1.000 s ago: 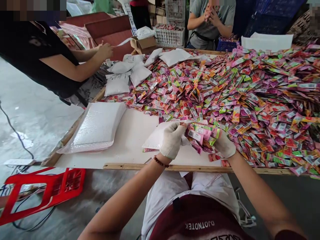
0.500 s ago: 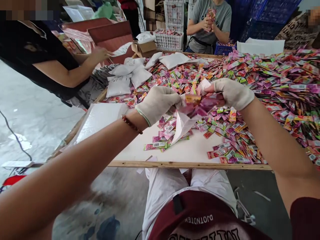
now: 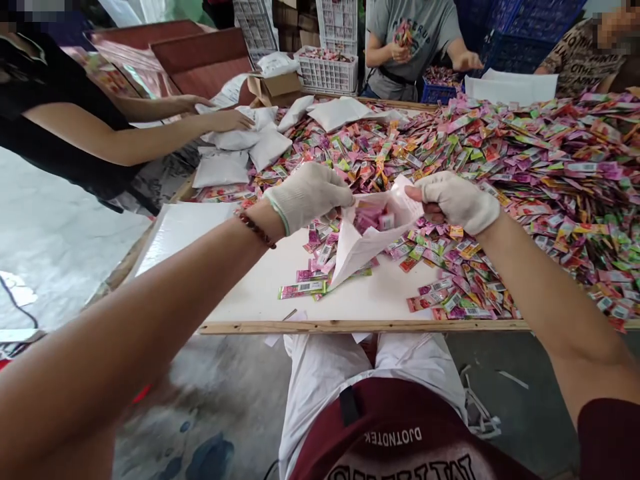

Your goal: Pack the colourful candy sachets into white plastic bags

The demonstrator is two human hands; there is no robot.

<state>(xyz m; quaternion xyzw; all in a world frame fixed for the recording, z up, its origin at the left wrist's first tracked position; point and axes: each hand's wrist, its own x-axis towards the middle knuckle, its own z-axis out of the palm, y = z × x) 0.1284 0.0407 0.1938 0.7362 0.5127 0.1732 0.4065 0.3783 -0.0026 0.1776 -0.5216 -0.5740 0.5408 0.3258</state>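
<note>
Both of my hands wear white knit gloves and hold a white mailer bag [image 3: 357, 252] by its mouth. My left hand [image 3: 311, 197] pinches the bag's left edge. The right edge is gripped by my right hand [image 3: 455, 202], with the bare thumb showing. Between them the mouth gapes, and several pink and purple sachets [image 3: 373, 217] lie inside. Below and around the bag, loose sachets [image 3: 303, 289] with barcodes are scattered on the white tabletop [image 3: 260, 303].
A large heap of colourful sachets [image 3: 540, 160] covers the right and back of the table. Filled white bags [image 3: 221, 168] lie at the back left beside a co-worker's hands [image 3: 225, 121]. A flat white stack [image 3: 187, 230] rests at the left edge. Another person [image 3: 415, 47] stands behind crates.
The sachets that were between my hands are now inside the bag. My right hand has shifted onto the bag's right edge, and the mouth is spread wide.
</note>
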